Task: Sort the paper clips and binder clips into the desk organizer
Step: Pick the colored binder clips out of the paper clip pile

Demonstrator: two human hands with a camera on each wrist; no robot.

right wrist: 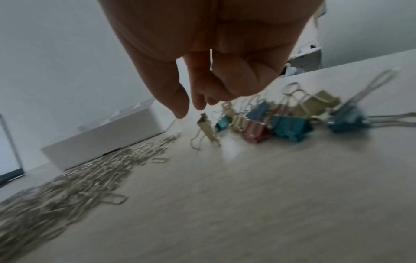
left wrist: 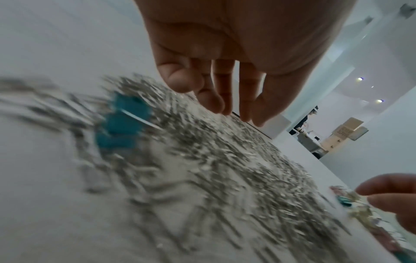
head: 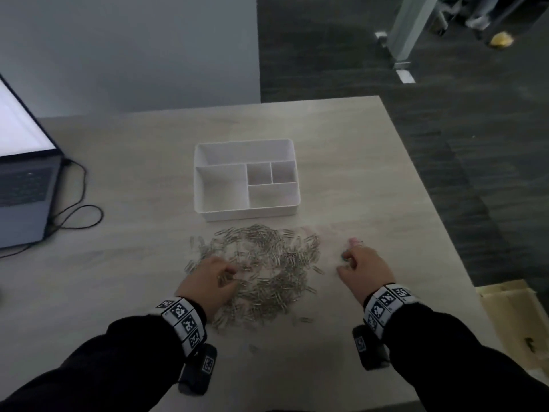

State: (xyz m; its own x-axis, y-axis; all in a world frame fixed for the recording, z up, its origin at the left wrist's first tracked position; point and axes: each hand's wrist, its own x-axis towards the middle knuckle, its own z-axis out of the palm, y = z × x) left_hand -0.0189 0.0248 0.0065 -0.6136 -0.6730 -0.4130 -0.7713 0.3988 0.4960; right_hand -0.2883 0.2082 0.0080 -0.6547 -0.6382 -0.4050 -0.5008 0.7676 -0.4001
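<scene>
Writing: none readable; wristbands [head: 184, 318] carry black-and-white square codes.
Paper clips [head: 267, 275]: heaped on bench [head: 118, 185], before white organizer [head: 246, 179].
Left hand [head: 209, 281]: fingers extended down, touching the heap.
Right hand [head: 367, 270]: loosely curled, holding nothing, just above binder clips [right wrist: 290, 122].

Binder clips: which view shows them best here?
The right wrist view. The binder clips lie in a coloured cluster on the table, just beyond the right hand. The head view shows only pink and teal specks past that hand; the left wrist view shows blurred teal ones among the paper clips.
</scene>
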